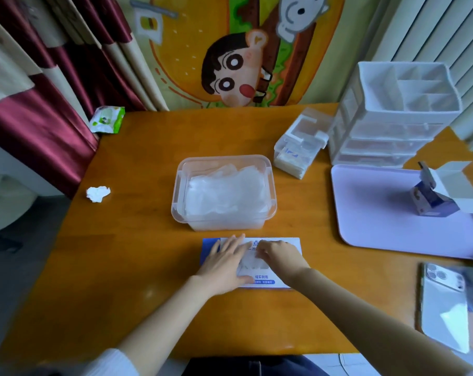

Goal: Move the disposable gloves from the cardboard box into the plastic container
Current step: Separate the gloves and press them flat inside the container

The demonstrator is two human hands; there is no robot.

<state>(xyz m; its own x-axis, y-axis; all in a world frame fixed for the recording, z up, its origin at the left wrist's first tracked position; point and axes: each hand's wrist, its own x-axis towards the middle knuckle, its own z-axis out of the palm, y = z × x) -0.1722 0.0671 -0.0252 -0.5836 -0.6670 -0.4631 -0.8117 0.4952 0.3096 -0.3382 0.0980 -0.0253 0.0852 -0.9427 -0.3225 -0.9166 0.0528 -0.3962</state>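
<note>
A flat blue-and-white cardboard glove box [292, 244] lies on the wooden table near me. My left hand [224, 263] presses flat on its left half with straight fingers. My right hand [280, 256] has curled fingers at the box's opening and pinches thin clear gloves [250, 260] there. Just beyond the box stands a clear plastic container [175, 191] with a loose pile of translucent gloves [227, 192] inside it.
A lilac tray [371, 213] with a small opened carton [436, 194] sits at right, behind it a white drawer organiser [392, 118] and a small clear box [297, 147]. A phone [444, 302] lies at near right. A crumpled tissue [98, 193] and a wipes pack [106, 119] lie at left.
</note>
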